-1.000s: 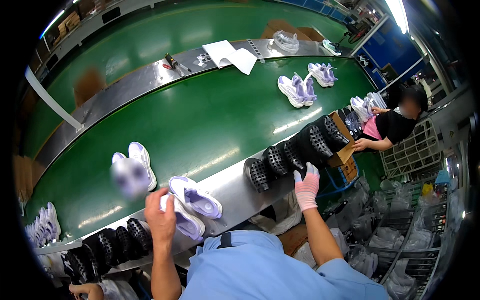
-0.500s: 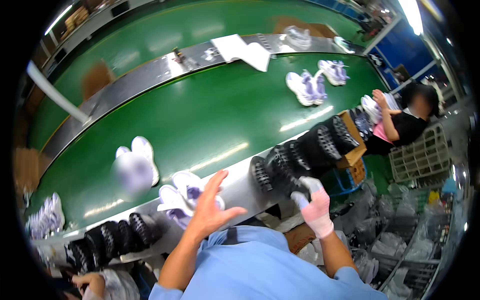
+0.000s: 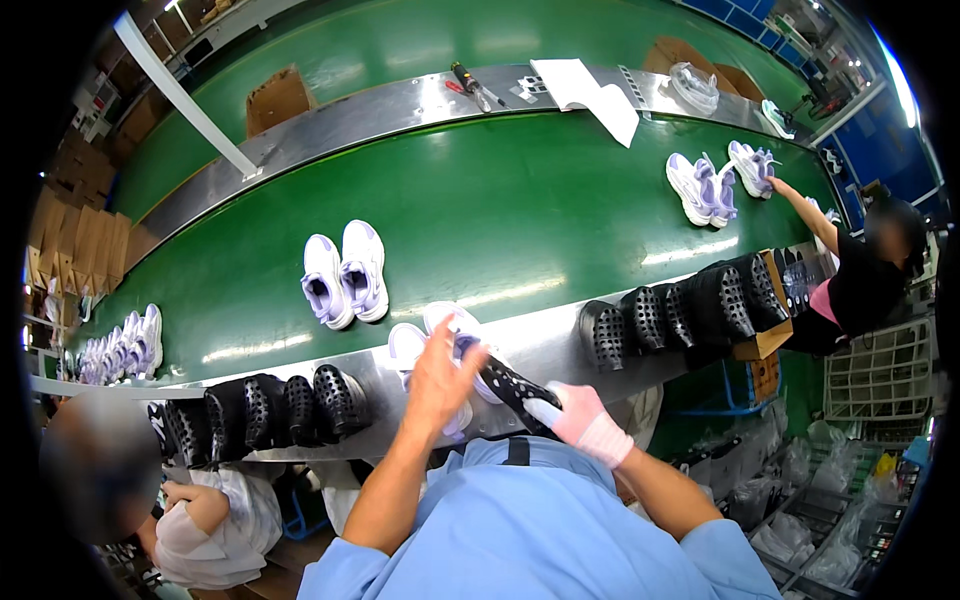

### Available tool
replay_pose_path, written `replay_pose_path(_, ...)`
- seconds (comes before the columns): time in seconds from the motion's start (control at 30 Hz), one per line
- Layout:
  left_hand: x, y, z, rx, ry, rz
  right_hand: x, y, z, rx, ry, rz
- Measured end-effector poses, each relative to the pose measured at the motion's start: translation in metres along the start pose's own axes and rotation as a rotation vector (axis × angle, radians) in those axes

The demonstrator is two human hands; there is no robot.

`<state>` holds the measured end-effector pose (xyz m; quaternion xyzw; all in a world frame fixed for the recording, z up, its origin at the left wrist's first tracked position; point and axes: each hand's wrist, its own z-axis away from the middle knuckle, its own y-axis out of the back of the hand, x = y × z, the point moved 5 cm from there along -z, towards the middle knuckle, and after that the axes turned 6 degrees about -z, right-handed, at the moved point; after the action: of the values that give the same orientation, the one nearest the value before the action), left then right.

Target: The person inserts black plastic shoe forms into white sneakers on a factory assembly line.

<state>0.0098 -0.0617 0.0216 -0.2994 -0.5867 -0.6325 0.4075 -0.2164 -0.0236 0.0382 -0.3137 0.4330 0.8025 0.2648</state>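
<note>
My right hand, in a pale pink glove with light fingertips, is closed around one end of a black perforated shoe tree. The tree slants up and left toward a pair of white and lilac sneakers at the bench edge in front of me. My bare left hand is over these sneakers, fingers apart and slightly blurred. It covers part of the pair; whether it touches them I cannot tell. The tree's far tip lies close by the right sneaker.
Black shoe trees stand in rows on the metal ledge, to the left and right. More sneakers sit on the green belt. One co-worker reaches for shoes at right; another sits at left.
My right hand has picked a black shoe tree from the right row and brought it left to the sneakers. The view has turned left. The right co-worker's arm now stretches over the belt.
</note>
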Motion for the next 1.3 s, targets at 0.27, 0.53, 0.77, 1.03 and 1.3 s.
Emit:
replay_pose_path(0.27, -0.062, -0.04, -0.056, -0.288, -0.218, -0.42, -0.026, -0.01, -0.072, -0.219, -0.248, 0.512)
replay_pose_path(0.53, -0.074, -0.075, -0.068, -0.26, -0.396, -0.286, -0.003, -0.056, -0.081, 0.038, -0.03, 0.53)
replay_pose_path(0.77, -0.074, -0.086, -0.008, -0.35, 0.216, -0.048, 0.049, -0.052, -0.095, 0.064, -0.123, 0.433)
replay_pose_path(1.03, -0.067, -0.098, -0.007, -0.112, 0.245, -0.309, 0.056, -0.056, -0.125, 0.13, -0.142, 0.441)
replay_pose_path(1.3, -0.099, 0.012, 0.11, 0.271, 0.296, -0.519, 0.056, -0.05, -0.126, 0.084, -0.151, 0.531)
